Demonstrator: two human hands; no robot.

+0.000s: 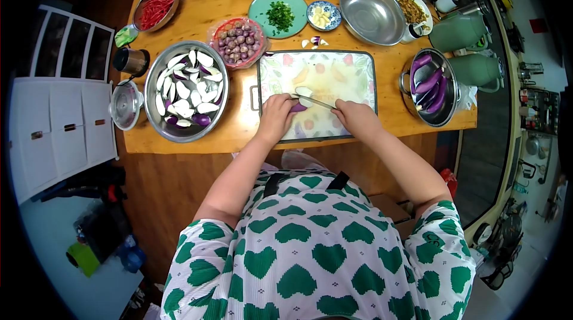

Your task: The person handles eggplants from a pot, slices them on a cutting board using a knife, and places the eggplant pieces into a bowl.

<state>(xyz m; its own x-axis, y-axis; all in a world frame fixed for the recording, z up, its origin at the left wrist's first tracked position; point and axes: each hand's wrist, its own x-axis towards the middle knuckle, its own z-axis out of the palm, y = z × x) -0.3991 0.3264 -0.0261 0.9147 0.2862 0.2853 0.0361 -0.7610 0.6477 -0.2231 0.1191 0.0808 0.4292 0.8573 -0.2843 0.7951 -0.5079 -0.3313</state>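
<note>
My right hand (358, 119) is closed round the handle of a kitchen knife (317, 102), whose blade points left across the board. With bent fingers, my left hand (276, 116) presses a purple eggplant piece (298, 107) onto the floral cutting board (346, 75). A pale cut slice (304, 91) lies just beyond the blade. To the left, a large steel bowl (150, 90) holds many white-fleshed eggplant chunks. On the right, a steel pot (408, 94) contains several whole purple eggplants (440, 94).
Behind the board stand a red basket of shallots (239, 42), a green plate (262, 6) with chopped greens, a small bowl of garlic (322, 17) and a wide steel basin (371, 12). Red chillies (157, 7) fill a far-left bowl. Green pitchers (456, 33) stand at the right.
</note>
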